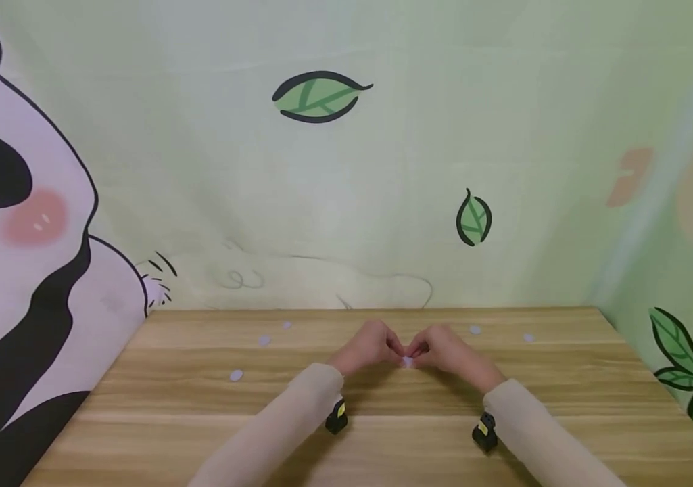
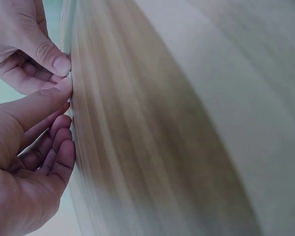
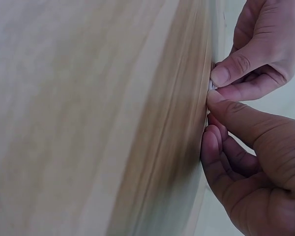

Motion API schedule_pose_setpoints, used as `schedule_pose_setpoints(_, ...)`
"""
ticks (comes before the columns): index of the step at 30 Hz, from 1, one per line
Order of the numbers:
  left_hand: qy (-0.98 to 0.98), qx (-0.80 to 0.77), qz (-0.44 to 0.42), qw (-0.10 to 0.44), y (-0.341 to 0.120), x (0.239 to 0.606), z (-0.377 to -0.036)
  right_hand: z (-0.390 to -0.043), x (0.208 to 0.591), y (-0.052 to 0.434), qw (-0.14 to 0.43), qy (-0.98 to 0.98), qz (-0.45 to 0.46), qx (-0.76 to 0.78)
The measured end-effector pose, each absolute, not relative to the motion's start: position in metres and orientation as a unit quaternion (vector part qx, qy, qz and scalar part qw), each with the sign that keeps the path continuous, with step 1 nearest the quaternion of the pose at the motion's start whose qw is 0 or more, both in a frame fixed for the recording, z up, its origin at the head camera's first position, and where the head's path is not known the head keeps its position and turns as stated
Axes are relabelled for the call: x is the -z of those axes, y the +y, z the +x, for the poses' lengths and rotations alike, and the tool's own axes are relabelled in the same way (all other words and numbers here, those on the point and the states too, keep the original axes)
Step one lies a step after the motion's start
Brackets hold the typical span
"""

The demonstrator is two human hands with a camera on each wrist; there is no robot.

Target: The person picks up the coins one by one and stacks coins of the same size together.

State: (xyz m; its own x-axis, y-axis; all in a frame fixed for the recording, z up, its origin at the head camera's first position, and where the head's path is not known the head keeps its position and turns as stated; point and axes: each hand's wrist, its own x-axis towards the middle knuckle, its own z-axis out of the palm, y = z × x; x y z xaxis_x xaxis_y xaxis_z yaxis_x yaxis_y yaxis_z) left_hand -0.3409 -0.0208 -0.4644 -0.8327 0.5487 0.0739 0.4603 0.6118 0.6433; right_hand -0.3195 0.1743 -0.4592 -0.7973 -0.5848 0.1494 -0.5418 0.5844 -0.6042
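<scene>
Low over the far middle of the wooden table, a small pale round disc (image 1: 408,362) is pinched between both hands. My left hand (image 1: 372,348) grips its left side with thumb and forefinger. From the other side my right hand (image 1: 445,350) holds it, and the two sets of fingertips almost meet. Only a thin white edge of the disc (image 3: 211,85) shows between the thumbs in the right wrist view; the fingers hide the rest. The left hand's other fingers (image 2: 64,155) curl loosely near the tabletop.
Several similar pale discs lie flat on the wooden table (image 1: 383,450): a disc (image 1: 236,375) and two more farther back at left, then one disc (image 1: 475,330) and another disc (image 1: 528,337) at right. A printed cloth backdrop (image 1: 419,155) stands behind the table's far edge.
</scene>
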Motion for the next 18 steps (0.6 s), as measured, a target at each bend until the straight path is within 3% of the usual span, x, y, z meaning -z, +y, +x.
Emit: schedule_pose_setpoints(18,0.894,-0.351,0.272,0.058,-0.0214,0.4653,-0.3343,-0.3201,0.4674,0.1759,0.009,0.897,-0.309,0.317)
